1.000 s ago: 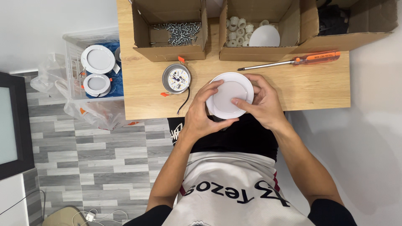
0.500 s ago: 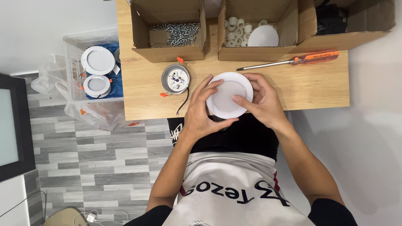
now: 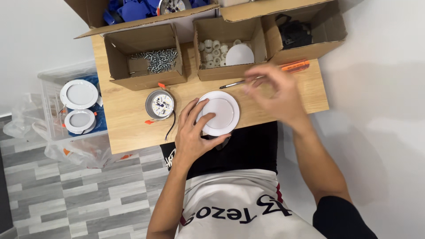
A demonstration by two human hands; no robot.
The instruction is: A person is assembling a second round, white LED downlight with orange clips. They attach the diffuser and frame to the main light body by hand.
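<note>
Your left grip clasps the white round lamp cover flat on the surface; your blurred right grip, fingers spread, hovers over the orange-handled screwdriver, lying left-right.

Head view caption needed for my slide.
Left hand holds a round white lamp cover on the wooden table; right hand blurs above the screwdriver.

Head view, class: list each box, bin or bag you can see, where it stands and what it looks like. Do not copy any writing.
Screw box: brown cardboard, open, desk back left.
Middle box: brown cardboard, open, holding small white rings and a white disc.
Right box: brown cardboard, open, dark parts inside.
Clear bin: see-through plastic, left of desk, holding round white lamps.
Plastic bag: clear, crumpled, on the floor.
</note>
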